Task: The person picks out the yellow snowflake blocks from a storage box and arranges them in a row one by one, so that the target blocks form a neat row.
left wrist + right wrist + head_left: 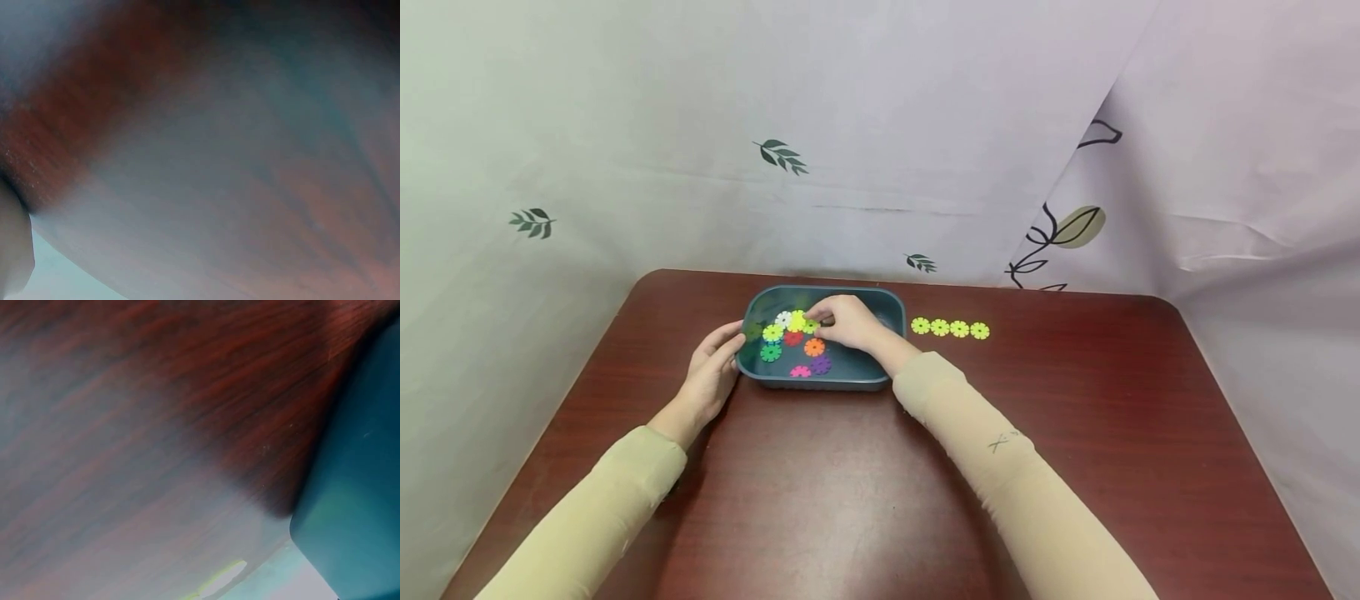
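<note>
A dark blue-green tray (857, 385) stands near the table's far edge. In it lie several flower-shaped plastic discs, among them a white one (783, 320), a red one (793, 338), an orange one (814, 347), a green one (771, 353), a purple one (822, 365) and a pink one (801, 372). At the tray's left end, my left hand (711, 371) grips the rim. My right hand (847, 322) reaches inside, thumb and forefinger pinching a yellow-green disc (811, 327). Neither wrist view shows the fingertips at work; the right one catches the tray's side (356, 487).
Right of the tray, several yellow-green discs (958, 329) lie in a straight row on the reddish-brown table (820, 483). Pale cloth with a leaf print (782, 156) hangs behind the table. The left wrist view is mostly blurred tabletop.
</note>
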Available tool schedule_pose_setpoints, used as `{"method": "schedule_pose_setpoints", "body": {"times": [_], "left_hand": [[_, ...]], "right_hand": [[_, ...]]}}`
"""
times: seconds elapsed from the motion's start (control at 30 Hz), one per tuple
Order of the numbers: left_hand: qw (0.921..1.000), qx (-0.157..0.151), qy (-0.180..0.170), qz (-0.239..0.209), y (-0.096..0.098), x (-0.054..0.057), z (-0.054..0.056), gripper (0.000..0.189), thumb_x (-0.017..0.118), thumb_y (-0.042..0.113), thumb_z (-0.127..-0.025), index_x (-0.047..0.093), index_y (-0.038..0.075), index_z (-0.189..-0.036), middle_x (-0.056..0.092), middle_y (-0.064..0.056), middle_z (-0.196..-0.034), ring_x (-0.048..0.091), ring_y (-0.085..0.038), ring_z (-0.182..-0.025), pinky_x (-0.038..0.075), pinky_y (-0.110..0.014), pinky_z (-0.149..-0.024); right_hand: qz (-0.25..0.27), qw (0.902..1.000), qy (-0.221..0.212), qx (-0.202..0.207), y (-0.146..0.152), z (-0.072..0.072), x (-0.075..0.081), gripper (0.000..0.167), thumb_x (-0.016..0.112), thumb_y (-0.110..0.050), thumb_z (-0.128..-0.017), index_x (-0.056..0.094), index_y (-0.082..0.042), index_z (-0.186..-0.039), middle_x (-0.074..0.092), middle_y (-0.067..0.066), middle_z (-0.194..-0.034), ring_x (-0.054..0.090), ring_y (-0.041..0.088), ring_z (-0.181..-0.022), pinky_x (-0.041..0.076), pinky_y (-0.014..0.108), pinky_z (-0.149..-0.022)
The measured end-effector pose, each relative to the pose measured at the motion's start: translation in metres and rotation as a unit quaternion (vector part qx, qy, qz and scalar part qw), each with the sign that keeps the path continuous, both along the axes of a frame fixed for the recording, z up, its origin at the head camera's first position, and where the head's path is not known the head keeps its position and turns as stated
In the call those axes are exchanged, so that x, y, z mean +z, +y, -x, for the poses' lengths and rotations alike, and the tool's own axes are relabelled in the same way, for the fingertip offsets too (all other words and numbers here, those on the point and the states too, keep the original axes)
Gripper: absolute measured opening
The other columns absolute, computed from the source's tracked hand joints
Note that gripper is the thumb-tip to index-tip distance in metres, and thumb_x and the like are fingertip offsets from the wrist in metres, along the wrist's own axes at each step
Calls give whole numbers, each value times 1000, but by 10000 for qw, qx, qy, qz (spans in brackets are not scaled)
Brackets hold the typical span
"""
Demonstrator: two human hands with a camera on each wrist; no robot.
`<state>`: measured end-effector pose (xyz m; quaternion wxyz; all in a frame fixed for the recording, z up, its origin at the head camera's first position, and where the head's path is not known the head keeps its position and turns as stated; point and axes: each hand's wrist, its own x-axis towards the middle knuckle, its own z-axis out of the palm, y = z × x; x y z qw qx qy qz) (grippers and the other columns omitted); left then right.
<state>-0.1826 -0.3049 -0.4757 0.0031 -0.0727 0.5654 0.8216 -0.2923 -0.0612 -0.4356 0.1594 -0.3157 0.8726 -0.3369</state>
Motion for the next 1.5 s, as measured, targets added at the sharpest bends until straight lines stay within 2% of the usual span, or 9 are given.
{"method": "schedule_pose_setpoints", "body": {"times": [0.33, 0.53, 0.8, 1.0, 1.5], "left_hand": [[10000, 52, 55, -57, 0, -1, 0, 20, 57, 9, -110, 70, 18, -121, 71, 8, -120, 66, -4, -106, 54, -18, -92], [9999, 77, 62, -75, 2, -1, 1, 22, 56, 7, -109, 71, 19, -120, 71, 8, -118, 65, -5, -107, 53, -19, -93], [9999, 81, 40, -61, 2, -1, 1, 22, 56, 7, -110, 71, 17, -121, 72, 7, -117, 65, -6, -107, 53, -19, -92], [10000, 73, 38, -9, 1, -1, 2, 20, 57, 9, -110, 70, 17, -122, 72, 7, -118, 65, -7, -109, 53, -19, -94], [10000, -22, 58, 15, 0, -1, 1, 20, 55, 10, -110, 69, 19, -122, 69, 8, -123, 65, -4, -109, 53, -17, -94]], "right_hand": [[-5, 9999, -122, 46, 1, 1, -2, 36, 74, -8, -101, 70, -5, -137, 73, 11, -137, 70, 25, -128, 56, 31, -108], [-44, 10000, 17, -40, 1, 1, -3, 32, 74, -6, -100, 73, -6, -132, 75, 10, -133, 72, 24, -123, 57, 30, -104], [-344, 9983, 466, 112, 1, 1, -2, 37, 72, -6, -101, 71, -8, -137, 72, 9, -140, 65, 23, -134, 52, 36, -114], [-570, 9962, 544, 358, 1, 1, -3, 40, 72, -7, -101, 68, -8, -141, 68, 10, -146, 58, 25, -142, 46, 38, -120], [-606, 9960, 569, 320, 0, 1, -5, 29, 77, -7, -97, 76, -9, -126, 73, 8, -131, 68, 22, -121, 55, 34, -106]]}}
